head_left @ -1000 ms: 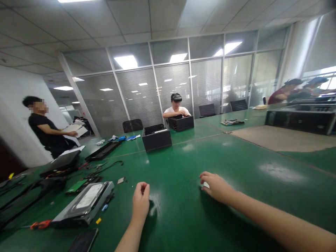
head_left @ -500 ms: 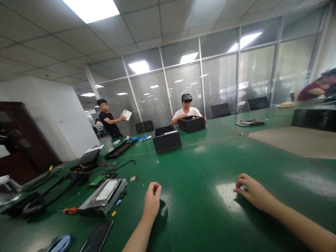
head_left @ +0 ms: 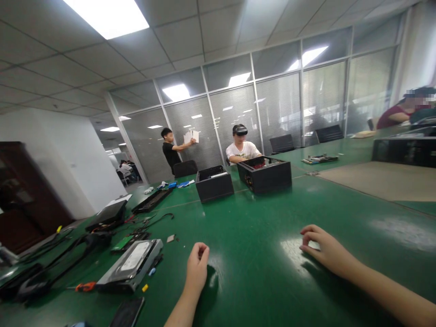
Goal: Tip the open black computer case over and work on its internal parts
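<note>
My left hand (head_left: 198, 262) rests on the green table (head_left: 252, 254) with its fingers curled in, and I see nothing in it. The right hand (head_left: 322, 249) lies farther right, its fingers loosely bent and a gap between them and the thumb; it holds nothing. Left of my left hand is a silver hard drive (head_left: 134, 263) with a white label. Close to that drive lie a small yellow piece (head_left: 145, 288), a small blue piece (head_left: 151, 271) and an orange-handled screwdriver (head_left: 86, 286).
Two black computer cases (head_left: 215, 187) stand across the table; a seated person (head_left: 242, 147) reaches into the right one. Another person (head_left: 171, 152) stands holding white sheets. Cables (head_left: 90, 240), a green circuit board (head_left: 122, 242) and a dark phone (head_left: 127, 313) lie leftward. A circuit board (head_left: 320, 159) sits far right.
The right-hand computer case has come nearer across the table. The standing person has shifted right with the white sheets. My view has moved slightly; both my hands stay about where they were.
</note>
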`<state>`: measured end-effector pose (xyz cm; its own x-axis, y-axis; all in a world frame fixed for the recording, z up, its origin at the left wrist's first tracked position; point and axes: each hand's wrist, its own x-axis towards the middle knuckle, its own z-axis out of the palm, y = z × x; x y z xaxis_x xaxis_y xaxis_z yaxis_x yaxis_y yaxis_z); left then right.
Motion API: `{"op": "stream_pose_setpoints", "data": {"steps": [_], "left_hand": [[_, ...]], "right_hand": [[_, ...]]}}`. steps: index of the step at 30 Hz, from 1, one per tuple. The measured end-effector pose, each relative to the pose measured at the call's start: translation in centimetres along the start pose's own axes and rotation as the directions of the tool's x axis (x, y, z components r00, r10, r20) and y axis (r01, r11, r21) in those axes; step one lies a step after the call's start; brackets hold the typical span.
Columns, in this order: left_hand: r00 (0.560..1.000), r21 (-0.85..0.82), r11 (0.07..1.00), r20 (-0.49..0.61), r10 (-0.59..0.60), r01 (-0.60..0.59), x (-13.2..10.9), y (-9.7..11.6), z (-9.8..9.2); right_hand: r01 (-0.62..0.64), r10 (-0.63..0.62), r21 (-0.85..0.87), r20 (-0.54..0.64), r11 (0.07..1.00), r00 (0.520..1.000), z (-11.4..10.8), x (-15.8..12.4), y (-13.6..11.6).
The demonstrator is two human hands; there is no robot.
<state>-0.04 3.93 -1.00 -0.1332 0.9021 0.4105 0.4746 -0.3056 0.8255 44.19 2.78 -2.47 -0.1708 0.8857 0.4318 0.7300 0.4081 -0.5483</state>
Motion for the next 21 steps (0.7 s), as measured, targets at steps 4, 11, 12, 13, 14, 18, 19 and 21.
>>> {"op": "stream_pose_setpoints", "data": {"steps": [4,11,12,13,14,18,19,21], "left_hand": [[1.0,0.004,1.0,0.004,0.005,-0.005,0.0,0.1,-0.1],[1.0,0.023,1.0,0.023,-0.006,0.006,0.1,0.5,-0.2],[1.0,0.024,1.0,0.021,-0.001,0.001,0.1,0.6,-0.2],[1.0,0.025,1.0,0.017,0.003,-0.003,0.2,0.7,-0.2],[1.0,0.024,1.0,0.012,0.005,-0.005,0.2,0.8,-0.2],[1.0,0.01,1.0,0.003,-0.003,0.003,0.5,0.4,-0.2],[1.0,0.002,1.0,0.002,-0.004,0.004,0.6,0.2,-0.2],[1.0,-0.01,1.0,0.002,-0.004,0.004,0.7,-0.2,-0.1]], "right_hand": [[0.179,-0.201,-0.107,-0.247,0.978,0.948,-2.8,-0.3,-2.7],[0.085,-0.215,-0.47,-0.231,0.878,0.949,-8.9,3.7,-9.1],[0.077,-0.191,-0.486,-0.189,0.871,0.963,-8.8,4.7,-8.9],[0.073,-0.176,-0.49,-0.166,0.869,0.97,-8.6,5.7,-8.5],[0.069,-0.167,-0.483,-0.163,0.873,0.972,-8.3,6.5,-7.9],[0.079,-0.16,-0.404,-0.172,0.912,0.972,-7.8,8.0,-6.8],[0.078,-0.151,-0.386,-0.164,0.919,0.975,-7.9,7.8,-7.1],[0.069,-0.133,-0.363,-0.156,0.929,0.979,-8.0,6.8,-8.5]]}}
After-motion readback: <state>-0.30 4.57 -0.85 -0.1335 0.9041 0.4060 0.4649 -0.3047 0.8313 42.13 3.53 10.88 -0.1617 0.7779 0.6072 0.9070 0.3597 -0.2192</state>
